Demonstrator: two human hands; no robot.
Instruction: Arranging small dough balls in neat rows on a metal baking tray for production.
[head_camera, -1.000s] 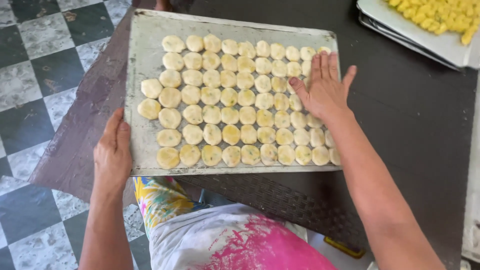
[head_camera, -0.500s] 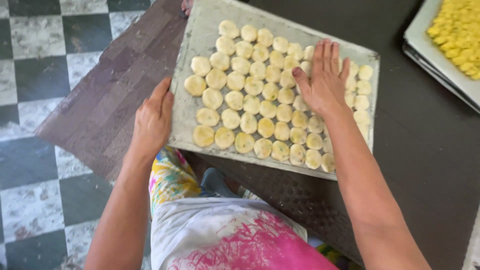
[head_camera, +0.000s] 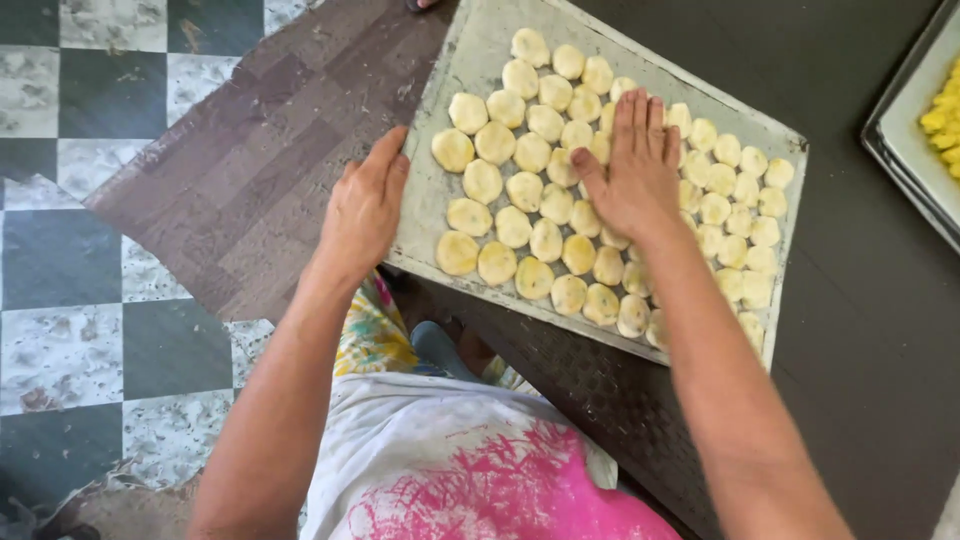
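Centre of the frame: a pale grey rectangular baking tray (head_camera: 455, 70), turned at a slant, its long edges running from upper left down to lower right. Packed across it in close rows, small round pale-yellow dough pieces (head_camera: 500, 143), slightly flattened, most touching their neighbours.

Left hand (head_camera: 366, 205) at the tray's left edge, left of centre in the frame: fingers together and pointing up, laid along the rim, thumb hidden. Touching the edge plainly enough; whether gripping under it or only pressing against it, impossible to tell.

Right hand (head_camera: 635, 170) just right of centre, palm down and flat on top of the dough pieces, fingers straight, close together and pointing toward the top of the frame, thumb spread out to the left. Open, nothing closed in it, simply resting on the rounds beneath.

Both forearms bare, rising from the bottom of the frame toward the tray.

Under the tray and across the right half of the frame, a dark, nearly black surface (head_camera: 880, 350), with a ribbed or patterned look near the bottom centre. At the far right edge, part of a second tray (head_camera: 900, 120) carrying brighter yellow pieces (head_camera: 942, 115), well apart from the first.

Upper left to centre left: a brown wood-pattern sheet (head_camera: 250, 160) lying over a floor of dark and light speckled checker tiles (head_camera: 60, 330).

Bottom centre: white clothing with a pink print (head_camera: 480, 480), and above it a patch of multicoloured cloth (head_camera: 370, 330).
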